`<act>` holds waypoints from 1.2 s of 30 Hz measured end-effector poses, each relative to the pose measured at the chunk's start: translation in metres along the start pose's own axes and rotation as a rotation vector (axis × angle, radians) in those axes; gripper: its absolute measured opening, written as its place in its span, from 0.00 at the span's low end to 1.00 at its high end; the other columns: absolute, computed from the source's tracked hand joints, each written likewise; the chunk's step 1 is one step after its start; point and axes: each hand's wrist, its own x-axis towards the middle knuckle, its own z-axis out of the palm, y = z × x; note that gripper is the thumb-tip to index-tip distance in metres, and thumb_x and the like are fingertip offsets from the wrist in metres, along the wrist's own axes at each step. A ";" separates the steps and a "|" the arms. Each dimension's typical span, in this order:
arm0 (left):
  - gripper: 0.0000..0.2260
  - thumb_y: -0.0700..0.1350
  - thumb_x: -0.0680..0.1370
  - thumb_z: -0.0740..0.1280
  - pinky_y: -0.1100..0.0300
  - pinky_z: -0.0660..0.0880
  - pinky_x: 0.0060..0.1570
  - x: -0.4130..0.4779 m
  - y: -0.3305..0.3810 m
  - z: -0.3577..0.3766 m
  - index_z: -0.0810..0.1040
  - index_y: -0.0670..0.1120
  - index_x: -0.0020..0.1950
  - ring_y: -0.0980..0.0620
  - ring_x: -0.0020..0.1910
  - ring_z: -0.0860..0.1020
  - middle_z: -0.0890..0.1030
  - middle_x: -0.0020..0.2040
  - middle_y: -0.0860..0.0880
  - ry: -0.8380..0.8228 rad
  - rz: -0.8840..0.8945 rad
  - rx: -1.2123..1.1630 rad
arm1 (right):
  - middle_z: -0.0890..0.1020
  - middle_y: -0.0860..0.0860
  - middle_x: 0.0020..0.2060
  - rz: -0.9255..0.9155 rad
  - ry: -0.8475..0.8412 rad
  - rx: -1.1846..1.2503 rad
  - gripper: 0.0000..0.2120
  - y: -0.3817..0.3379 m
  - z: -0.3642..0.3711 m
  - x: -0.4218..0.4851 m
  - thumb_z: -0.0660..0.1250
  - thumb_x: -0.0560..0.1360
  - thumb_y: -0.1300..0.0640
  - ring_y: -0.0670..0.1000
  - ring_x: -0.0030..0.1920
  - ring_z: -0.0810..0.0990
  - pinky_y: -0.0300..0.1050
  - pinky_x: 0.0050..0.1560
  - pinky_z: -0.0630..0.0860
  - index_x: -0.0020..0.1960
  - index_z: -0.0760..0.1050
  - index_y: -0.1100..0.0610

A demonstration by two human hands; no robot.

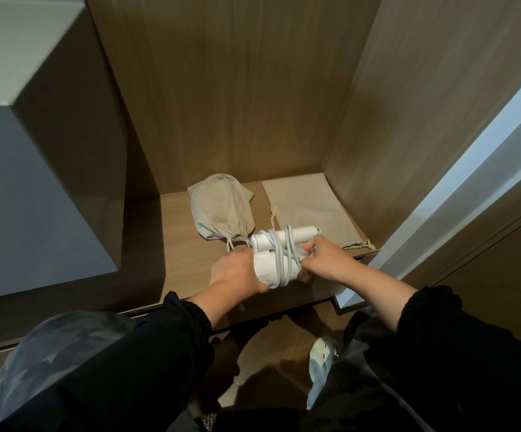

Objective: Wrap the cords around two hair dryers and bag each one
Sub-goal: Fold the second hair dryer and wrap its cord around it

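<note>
Left hand (237, 272) curled, gripping; right hand (324, 260) fingers (309, 245) apparently pinching; forearms extended.

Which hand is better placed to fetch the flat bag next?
Probably the right hand, now pinching the cord: the flat bag lies just beyond it; the left hand grips the hair dryer.

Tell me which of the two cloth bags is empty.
The flat bag on the right, lying limp on the shelf. The bulging bag to its left is filled out and cinched shut.
</note>
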 end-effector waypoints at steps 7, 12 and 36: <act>0.30 0.57 0.64 0.76 0.57 0.70 0.39 -0.001 -0.009 -0.001 0.71 0.49 0.61 0.49 0.49 0.77 0.75 0.50 0.51 0.016 0.022 0.038 | 0.83 0.58 0.51 -0.102 -0.247 0.159 0.15 0.003 -0.018 -0.004 0.57 0.81 0.64 0.53 0.50 0.84 0.49 0.53 0.77 0.65 0.73 0.59; 0.30 0.57 0.64 0.76 0.58 0.71 0.40 -0.003 -0.012 -0.002 0.70 0.50 0.60 0.50 0.49 0.76 0.72 0.47 0.53 0.009 0.052 -0.004 | 0.84 0.49 0.52 -0.216 -0.233 0.012 0.21 0.008 -0.024 0.001 0.65 0.74 0.70 0.47 0.55 0.82 0.48 0.61 0.77 0.64 0.77 0.55; 0.25 0.55 0.66 0.74 0.59 0.63 0.45 0.008 0.000 -0.026 0.73 0.48 0.59 0.48 0.50 0.75 0.76 0.51 0.49 -0.085 0.546 0.300 | 0.79 0.45 0.54 -0.297 -0.382 -0.346 0.35 0.020 -0.030 0.019 0.81 0.60 0.50 0.45 0.55 0.78 0.44 0.59 0.75 0.62 0.70 0.51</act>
